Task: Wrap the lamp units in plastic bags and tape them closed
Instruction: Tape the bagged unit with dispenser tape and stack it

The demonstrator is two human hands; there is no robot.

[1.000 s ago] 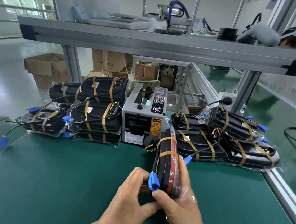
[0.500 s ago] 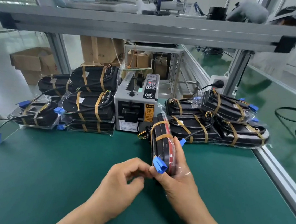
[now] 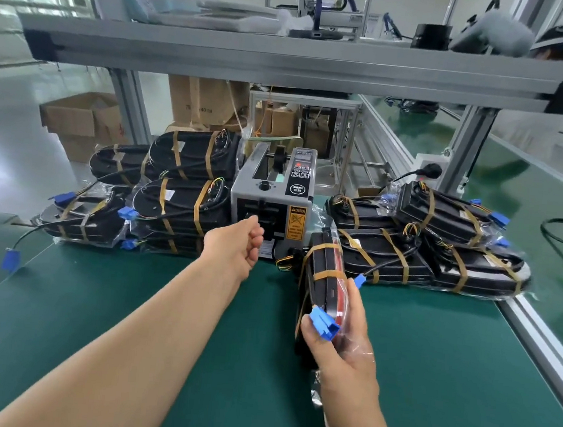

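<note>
— Where did we have the lamp unit (image 3: 322,282)?
— On edge in its clear bag, our right hand (image 3: 340,351) gripping the near end, thumb by the blue plug (image 3: 323,322). Open green mat (image 3: 119,308) lay to its left, wrapped lamps (image 3: 406,256) just behind, the table rail (image 3: 544,345) to the right.
— Our left hand (image 3: 235,245)?
— Stretched out to the tape dispenser (image 3: 271,195), fingers loosely curled. Whether they pinched tape, we couldn't tell.

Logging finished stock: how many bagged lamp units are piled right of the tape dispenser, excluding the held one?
4 lamp units: back left, back right resting tilted on others, front left, front right. More may be hidden underneath.
</note>
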